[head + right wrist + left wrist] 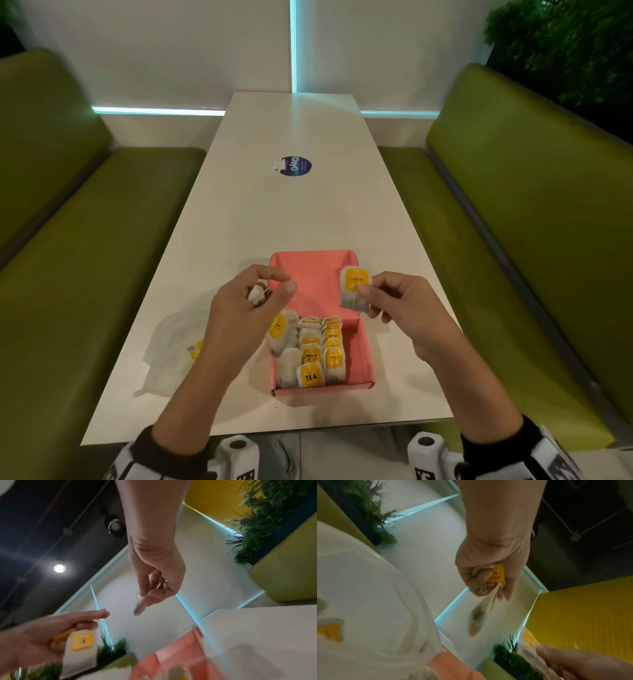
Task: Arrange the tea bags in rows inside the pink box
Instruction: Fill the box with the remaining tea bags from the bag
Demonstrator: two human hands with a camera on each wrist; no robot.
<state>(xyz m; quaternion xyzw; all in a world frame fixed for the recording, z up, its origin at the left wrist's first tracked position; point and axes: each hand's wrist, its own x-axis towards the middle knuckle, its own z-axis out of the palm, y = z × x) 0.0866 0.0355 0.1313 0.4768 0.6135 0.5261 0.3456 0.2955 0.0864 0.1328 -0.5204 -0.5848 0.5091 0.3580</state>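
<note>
left hand (250,301): raised over pink box's (364,359) left edge, fingers curled round a crumpled tea bag (256,295) | right hand (407,308): raised at box's right, thumb and fingers pinching a flat tea bag (354,289) upright | box: on desk (274,212), lid open, rows of tea bags (322,349) in near part | plastic bag (171,353): left of box

Dim, cyan-lit views; wrist pictures motion-blurred, edges warped.

Right hand (154,588), pinch grip on seemingly edge-on tea bag (139,606)
</note>
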